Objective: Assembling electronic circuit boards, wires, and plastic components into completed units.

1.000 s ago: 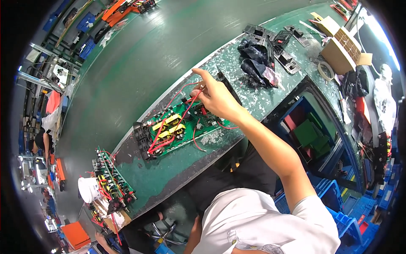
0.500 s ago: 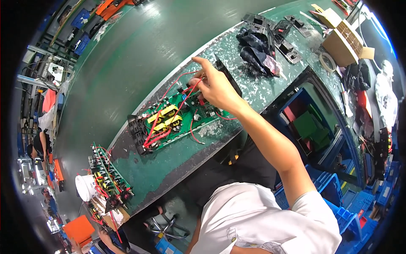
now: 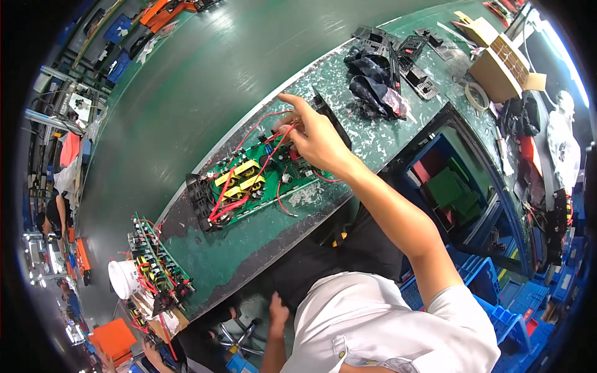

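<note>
On the green bench lies a circuit board [image 3: 303,184] with yellow-wrapped coils [image 3: 244,178] and red wires [image 3: 221,207], a black end piece [image 3: 201,200] at its left end. My right hand [image 3: 317,138] is over the board's right part, thumb and lower fingers pinched on a red wire, index finger stretched out. The fingertips are partly hidden behind the hand. A black panel [image 3: 334,124] stands beside that hand. My left hand [image 3: 278,312] hangs low beside my lap, away from the bench; its fingers are too blurred to read.
More boards with red wires [image 3: 157,264] stand at the bench's left end by a white bucket [image 3: 123,278]. Dark cloth [image 3: 371,87], black plastic parts [image 3: 418,76], a tape roll [image 3: 477,96] and a cardboard box [image 3: 499,68] occupy the right. A co-worker's arm [image 3: 155,355] shows lower left.
My left hand has come into view beside my lap. My right hand stays at the red wire over the board, with little movement. The whole view has shifted slightly.
</note>
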Action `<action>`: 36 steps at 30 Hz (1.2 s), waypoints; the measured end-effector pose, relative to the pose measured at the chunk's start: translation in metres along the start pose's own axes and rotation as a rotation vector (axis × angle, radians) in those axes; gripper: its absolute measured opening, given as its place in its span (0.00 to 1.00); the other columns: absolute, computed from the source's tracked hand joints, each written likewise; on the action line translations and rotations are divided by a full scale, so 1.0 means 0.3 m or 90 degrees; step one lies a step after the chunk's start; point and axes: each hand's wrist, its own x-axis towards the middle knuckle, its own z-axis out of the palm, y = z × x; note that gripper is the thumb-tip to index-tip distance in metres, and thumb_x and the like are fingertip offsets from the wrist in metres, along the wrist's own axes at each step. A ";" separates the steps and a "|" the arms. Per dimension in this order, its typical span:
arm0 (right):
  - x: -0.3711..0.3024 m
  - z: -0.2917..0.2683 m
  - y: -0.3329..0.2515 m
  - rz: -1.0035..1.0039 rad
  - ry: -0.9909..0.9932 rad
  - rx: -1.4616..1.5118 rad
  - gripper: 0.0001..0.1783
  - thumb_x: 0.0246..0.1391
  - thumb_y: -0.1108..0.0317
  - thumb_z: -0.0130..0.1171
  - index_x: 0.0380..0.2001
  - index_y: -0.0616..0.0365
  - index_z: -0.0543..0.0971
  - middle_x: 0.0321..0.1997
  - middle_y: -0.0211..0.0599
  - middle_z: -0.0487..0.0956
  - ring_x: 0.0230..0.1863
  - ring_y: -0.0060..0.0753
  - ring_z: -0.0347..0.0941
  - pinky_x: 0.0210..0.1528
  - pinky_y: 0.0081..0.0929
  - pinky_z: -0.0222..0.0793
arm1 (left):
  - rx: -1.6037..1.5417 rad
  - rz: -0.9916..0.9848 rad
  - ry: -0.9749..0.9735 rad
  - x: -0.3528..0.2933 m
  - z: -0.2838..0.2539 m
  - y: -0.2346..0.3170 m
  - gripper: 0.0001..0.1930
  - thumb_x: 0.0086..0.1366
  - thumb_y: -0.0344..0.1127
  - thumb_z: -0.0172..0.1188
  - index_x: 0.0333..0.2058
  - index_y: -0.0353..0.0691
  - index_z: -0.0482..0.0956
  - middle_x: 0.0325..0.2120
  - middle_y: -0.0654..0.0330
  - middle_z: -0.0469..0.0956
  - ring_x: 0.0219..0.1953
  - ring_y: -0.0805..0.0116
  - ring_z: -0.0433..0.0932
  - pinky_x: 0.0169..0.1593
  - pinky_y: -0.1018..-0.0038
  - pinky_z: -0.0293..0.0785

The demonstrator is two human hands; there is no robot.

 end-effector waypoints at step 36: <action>-0.070 -0.028 0.026 0.111 0.040 0.138 0.29 0.65 0.76 0.52 0.67 0.59 0.59 0.44 0.42 0.81 0.37 0.26 0.78 0.37 0.26 0.79 | -0.259 -0.452 -0.264 0.086 -0.280 0.385 0.22 0.72 0.44 0.52 0.60 0.44 0.70 0.37 0.57 0.78 0.27 0.66 0.80 0.29 0.67 0.76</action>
